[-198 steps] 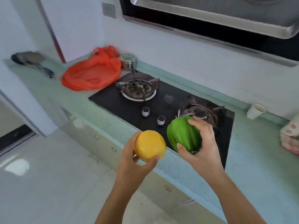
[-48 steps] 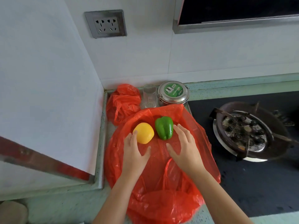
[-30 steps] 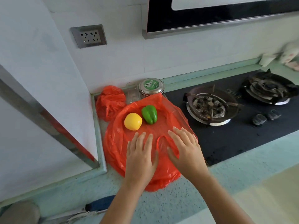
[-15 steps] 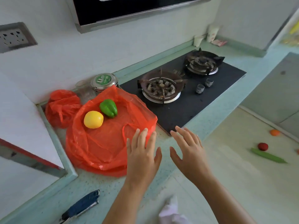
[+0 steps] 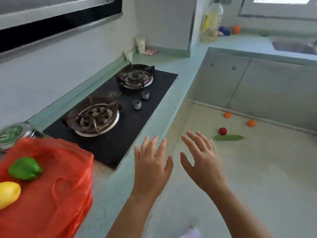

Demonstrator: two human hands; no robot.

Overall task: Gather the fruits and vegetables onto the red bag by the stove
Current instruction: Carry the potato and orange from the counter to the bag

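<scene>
The red bag (image 5: 56, 186) lies flat on the counter left of the stove (image 5: 120, 114). On it sit a green pepper (image 5: 24, 168) and a yellow fruit (image 5: 7, 194) at the left edge. My left hand (image 5: 152, 164) and right hand (image 5: 202, 162) hover empty with fingers spread, right of the bag, over the counter edge and floor. On the floor lie a green cucumber (image 5: 229, 137), a red fruit (image 5: 222, 131) and two orange fruits (image 5: 227, 115) (image 5: 251, 123). Another orange item (image 5: 236, 29) stands on the far counter.
A steel tin with a green lid (image 5: 12, 134) stands behind the bag. Cups (image 5: 140, 44) sit in the counter corner, an oil bottle (image 5: 211, 21) beyond. Grey cabinet doors (image 5: 257, 83) and a sink (image 5: 295, 46) are at the right. A range hood hangs above.
The view has swung right and both hands have left the bag, now hovering empty over the counter edge. More of the floor with its fruits and vegetables has come into sight.
</scene>
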